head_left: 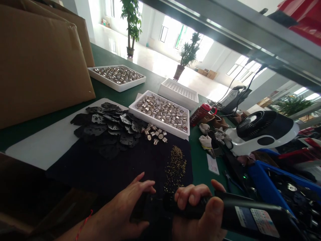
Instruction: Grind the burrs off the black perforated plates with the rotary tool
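My right hand (200, 209) is wrapped round a black electric screwdriver (230, 209), which lies almost level with its bit pointing left. My left hand (125, 204) curls its fingers and thumb round a black part (140, 205) at the tip of the bit. That part is dark, so its shape is hard to make out. Just beyond the hands, small brass-coloured screws (175, 164) are spread on a dark cloth (140, 167). Behind them lie several loose silver cylindrical motors (155, 134) and a heap of flat black plates (107, 124) with cut-outs.
White trays of silver cylinders (160, 122) stand behind, alongside a perforated white tray (179, 92). A cardboard box (42, 63) is at left. On the right are a red bottle (200, 113), a fan (265, 130), pliers (232, 180) and a blue bin (271, 187).
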Motion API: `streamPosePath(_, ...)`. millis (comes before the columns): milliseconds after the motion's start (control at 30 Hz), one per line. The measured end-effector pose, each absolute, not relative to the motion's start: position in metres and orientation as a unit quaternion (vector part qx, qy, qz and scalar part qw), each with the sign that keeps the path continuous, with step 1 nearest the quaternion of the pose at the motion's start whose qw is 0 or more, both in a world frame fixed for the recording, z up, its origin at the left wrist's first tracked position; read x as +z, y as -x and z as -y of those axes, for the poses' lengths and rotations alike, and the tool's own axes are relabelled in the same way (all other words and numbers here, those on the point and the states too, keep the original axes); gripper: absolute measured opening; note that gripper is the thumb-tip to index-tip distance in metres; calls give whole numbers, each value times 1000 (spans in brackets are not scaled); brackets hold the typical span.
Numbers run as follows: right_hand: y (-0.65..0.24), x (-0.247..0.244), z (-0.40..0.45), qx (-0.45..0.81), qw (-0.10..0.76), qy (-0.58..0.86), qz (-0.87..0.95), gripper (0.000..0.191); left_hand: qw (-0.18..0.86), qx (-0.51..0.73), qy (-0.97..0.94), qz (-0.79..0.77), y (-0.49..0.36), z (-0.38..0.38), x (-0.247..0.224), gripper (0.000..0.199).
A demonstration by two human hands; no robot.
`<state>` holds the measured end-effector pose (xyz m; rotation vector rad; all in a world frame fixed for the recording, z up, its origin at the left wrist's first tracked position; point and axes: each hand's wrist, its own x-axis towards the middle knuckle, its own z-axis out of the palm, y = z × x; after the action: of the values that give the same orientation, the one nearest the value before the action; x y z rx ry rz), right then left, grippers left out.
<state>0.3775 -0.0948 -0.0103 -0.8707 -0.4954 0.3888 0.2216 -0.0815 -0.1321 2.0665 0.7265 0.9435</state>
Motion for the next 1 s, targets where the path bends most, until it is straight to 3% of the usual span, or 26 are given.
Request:
streamPosePath(600,-370,-14,95,178,832,405,334,25,352,337,-825,-285,-218,79,-109,106)
streamPosePath(867,-373,-21,100,229,780,415,408,9,358,372,-814,-267,-225,79,-129,105)
streamPosePath(1000,-371,-21,99,234,766,424,421,11,372,352,-815,-269,-222,78,-125,97)
